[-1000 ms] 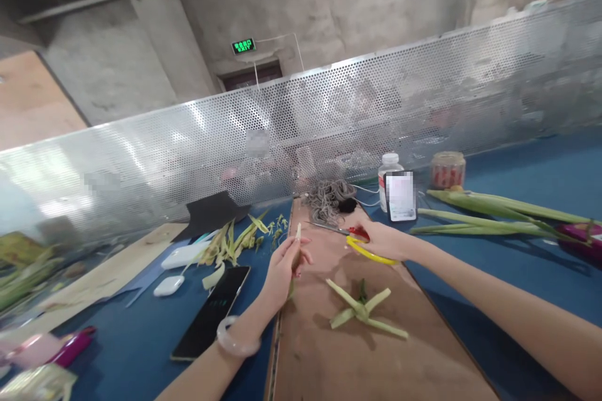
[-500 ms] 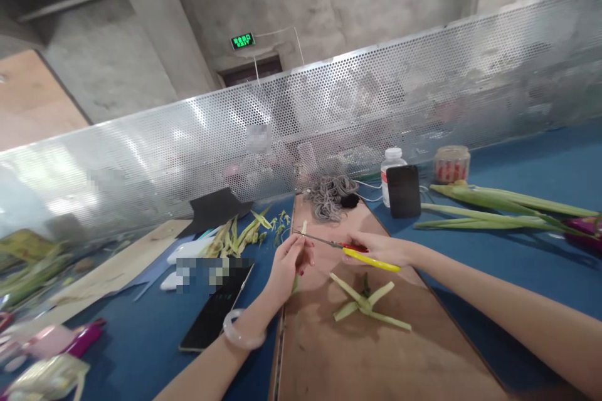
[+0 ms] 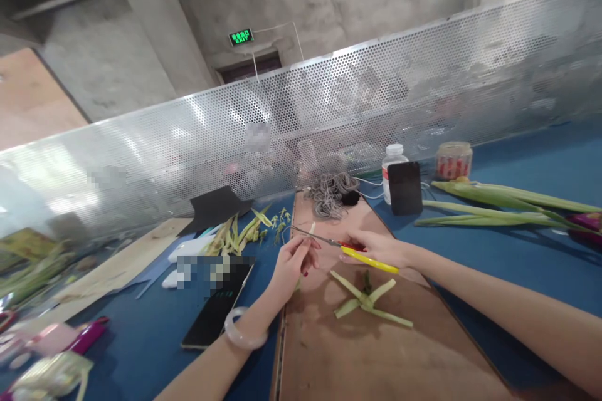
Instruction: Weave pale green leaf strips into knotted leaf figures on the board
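Note:
My left hand (image 3: 295,258) is closed in a pinch on a narrow pale green leaf strip (image 3: 313,227), whose tip sticks up above the fingers. The scissors (image 3: 369,258), with yellow and red handles, are in my right hand (image 3: 376,247). Their thin metal blades point left and lie across the strip just above my left fingertips. Whether the blades have closed on it is too small to make out. Below my hands, a star-shaped piece of pale green leaf strips (image 3: 365,302) rests on the wooden board (image 3: 348,357).
Left of the board are a dark tablet-like device (image 3: 219,307) and dried leaf scraps (image 3: 232,237). Grey yarn (image 3: 329,194) sits at the board's far end. To the right stand a phone (image 3: 405,188), a white bottle (image 3: 394,155) and a jar (image 3: 454,160), near long green leaves (image 3: 498,214).
The scissor blades have shifted slightly left and now reach farther past the strip. My left hand has moved a little, with the strip tip slightly more to the right. The star-shaped piece stays put.

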{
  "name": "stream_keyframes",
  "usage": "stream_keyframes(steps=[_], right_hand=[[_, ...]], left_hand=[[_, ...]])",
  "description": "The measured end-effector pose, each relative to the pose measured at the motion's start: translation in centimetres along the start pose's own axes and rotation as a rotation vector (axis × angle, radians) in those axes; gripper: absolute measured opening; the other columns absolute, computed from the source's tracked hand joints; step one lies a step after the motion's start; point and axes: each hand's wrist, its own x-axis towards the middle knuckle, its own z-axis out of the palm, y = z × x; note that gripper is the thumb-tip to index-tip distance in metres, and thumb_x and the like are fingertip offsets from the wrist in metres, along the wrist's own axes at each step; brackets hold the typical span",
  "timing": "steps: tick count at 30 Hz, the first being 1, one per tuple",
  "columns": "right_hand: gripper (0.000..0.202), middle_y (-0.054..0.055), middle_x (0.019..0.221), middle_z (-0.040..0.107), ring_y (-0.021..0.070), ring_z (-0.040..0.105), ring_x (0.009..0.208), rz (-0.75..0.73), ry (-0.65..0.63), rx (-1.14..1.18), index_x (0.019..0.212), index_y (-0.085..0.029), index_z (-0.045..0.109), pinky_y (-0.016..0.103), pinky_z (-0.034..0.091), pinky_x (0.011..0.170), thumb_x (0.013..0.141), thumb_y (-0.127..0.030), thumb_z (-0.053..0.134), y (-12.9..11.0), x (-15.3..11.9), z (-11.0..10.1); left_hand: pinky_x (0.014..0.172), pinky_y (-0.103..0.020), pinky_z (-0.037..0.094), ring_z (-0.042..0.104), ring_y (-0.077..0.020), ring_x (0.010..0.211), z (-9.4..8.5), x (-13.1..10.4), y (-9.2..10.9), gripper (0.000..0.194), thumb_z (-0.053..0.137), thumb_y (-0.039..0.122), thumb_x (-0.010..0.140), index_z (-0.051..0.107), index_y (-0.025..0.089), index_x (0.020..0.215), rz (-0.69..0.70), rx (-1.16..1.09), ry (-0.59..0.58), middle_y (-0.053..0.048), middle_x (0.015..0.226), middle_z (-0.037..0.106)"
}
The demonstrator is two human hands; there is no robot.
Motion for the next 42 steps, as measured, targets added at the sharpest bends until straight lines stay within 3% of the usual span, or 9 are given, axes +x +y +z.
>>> stream_keyframes(steps=[21,30,42], right_hand=[[0.037,-0.001,0.065,0.048,0.0105,0.039,0.058,-0.043,0.018,-0.057,0.078,-0.014,0.050,0.022,0.032,0.051,0.074,-0.051,0.049,0.0,0.0,0.1],[0.032,-0.005,0.056,0.037,0.0079,0.031,0.052,-0.058,0.018,-0.120,0.066,-0.016,0.041,0.021,0.024,0.046,0.074,-0.046,0.050,-0.7,-0.3,-0.1],[0.031,-0.005,0.055,0.039,0.0077,0.032,0.051,-0.150,0.088,-0.215,0.070,-0.014,0.049,0.020,0.024,0.046,0.078,-0.044,0.046,-0.4,-0.3,-0.1]], left_hand=[[0.035,-0.018,0.023,0.031,-0.0051,0.034,-0.2,-0.1,-0.2,0.028,0.042,0.038,0.080,0.054,0.014,0.074,0.012,0.022,-0.032,0.002,0.045,0.050],[0.035,-0.018,0.023,0.030,-0.0051,0.033,-0.1,-0.1,0.1,0.027,0.042,0.036,0.080,0.053,0.013,0.073,0.019,0.018,-0.030,0.002,0.046,0.051],[0.035,-0.017,0.023,0.030,-0.0043,0.033,-0.2,-0.1,0.1,0.028,0.042,0.036,0.081,0.053,0.012,0.072,0.030,0.038,-0.033,0.002,0.045,0.050]])
